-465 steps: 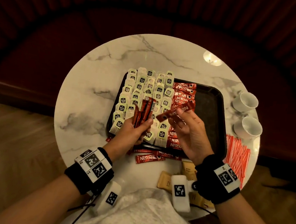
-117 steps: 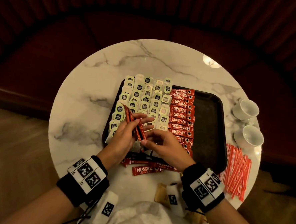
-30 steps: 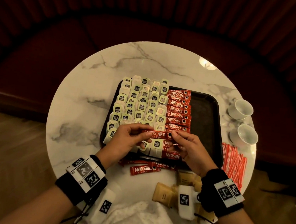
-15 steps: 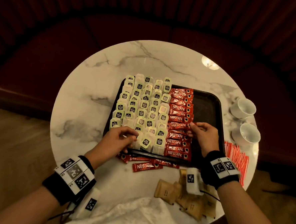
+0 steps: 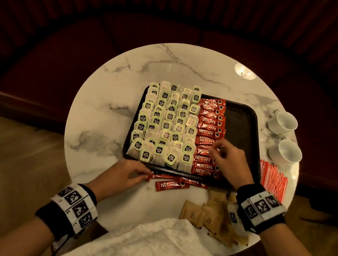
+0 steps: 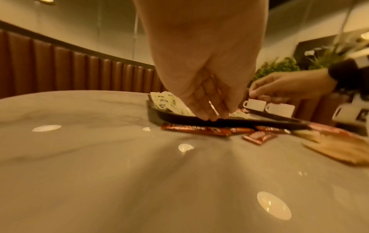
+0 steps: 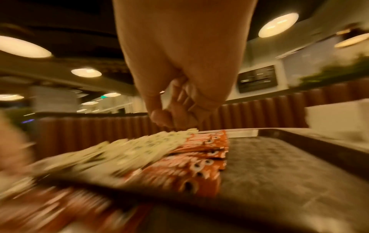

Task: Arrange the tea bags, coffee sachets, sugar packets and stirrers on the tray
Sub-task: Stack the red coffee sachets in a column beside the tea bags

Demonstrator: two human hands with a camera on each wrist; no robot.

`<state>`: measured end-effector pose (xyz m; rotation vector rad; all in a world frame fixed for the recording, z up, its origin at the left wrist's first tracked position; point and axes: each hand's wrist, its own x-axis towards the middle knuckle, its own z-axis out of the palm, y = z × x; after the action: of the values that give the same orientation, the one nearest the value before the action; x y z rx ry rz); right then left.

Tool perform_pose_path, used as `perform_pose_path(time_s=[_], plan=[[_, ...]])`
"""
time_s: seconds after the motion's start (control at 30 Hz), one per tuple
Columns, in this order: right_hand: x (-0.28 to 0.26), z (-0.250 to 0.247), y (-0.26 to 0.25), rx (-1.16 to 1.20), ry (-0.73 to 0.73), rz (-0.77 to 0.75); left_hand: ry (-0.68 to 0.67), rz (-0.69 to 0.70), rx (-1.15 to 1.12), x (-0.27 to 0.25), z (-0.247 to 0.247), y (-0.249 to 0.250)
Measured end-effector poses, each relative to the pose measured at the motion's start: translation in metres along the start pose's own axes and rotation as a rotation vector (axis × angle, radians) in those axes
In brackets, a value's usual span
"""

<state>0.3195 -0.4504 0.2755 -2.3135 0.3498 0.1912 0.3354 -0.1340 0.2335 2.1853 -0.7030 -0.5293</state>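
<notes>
A black tray (image 5: 241,132) holds rows of tea bags (image 5: 164,123) on its left and a column of red coffee sachets (image 5: 209,134) down its middle; its right part is bare. Loose sachets (image 5: 170,185) lie on the table just in front of the tray. My left hand (image 5: 147,174) reaches them with straight fingers, tips at the end of the nearest one (image 6: 195,130). My right hand (image 5: 215,150) hovers over the near half of the sachet column, fingers curled to the thumb, and the blurred right wrist view shows nothing in it (image 7: 171,121).
Brown sugar packets (image 5: 204,211) lie at the table's front, partly under my right wrist. Red-and-white stirrers (image 5: 273,179) lie right of the tray. Two white cups (image 5: 282,123) stand at the right edge. A white cloth (image 5: 147,241) covers my lap.
My right hand has left the sachet in the column and drawn back a little. My left hand has come off the tea bags to the loose sachets in front of the tray.
</notes>
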Motion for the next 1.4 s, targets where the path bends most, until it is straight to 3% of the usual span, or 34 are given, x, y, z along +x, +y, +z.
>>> perform_pose_path(time_s=[0.1,0.2,0.3,0.5,0.67,0.8,0.9,1.1,1.3,1.4], plan=[[-0.033,0.015,0.0,-0.146,-0.282,-0.248,-0.106,0.108,0.159,-0.006,0.005,-0.006],[-0.053,0.033,0.02,-0.317,-0.378,-0.44,-0.137,0.166,0.331,-0.012,0.011,-0.015],[-0.064,0.041,0.032,-0.366,-0.338,-0.461,-0.151,0.23,0.465,-0.016,0.018,-0.019],[-0.076,0.056,0.035,-0.37,-0.377,-0.449,-0.193,0.267,0.315,-0.016,0.028,-0.012],[-0.078,0.061,0.028,-0.328,-0.365,-0.491,-0.086,0.238,0.239,-0.021,0.03,-0.014],[-0.073,0.063,0.022,-0.461,-0.412,-0.443,-0.017,0.265,0.387,-0.022,0.027,-0.012],[-0.071,0.07,0.011,-0.581,-0.521,-0.398,-0.053,0.196,0.382,-0.019,0.028,-0.011],[-0.063,0.085,-0.006,-0.408,-0.464,-0.457,-0.115,-0.049,0.27,-0.014,0.027,0.0],[-0.058,0.091,-0.009,-0.511,-0.436,-0.489,-0.244,-0.209,0.34,-0.007,0.023,0.0],[-0.059,0.095,-0.007,-0.544,-0.447,-0.503,-0.294,-0.222,0.369,-0.002,0.02,0.005]])
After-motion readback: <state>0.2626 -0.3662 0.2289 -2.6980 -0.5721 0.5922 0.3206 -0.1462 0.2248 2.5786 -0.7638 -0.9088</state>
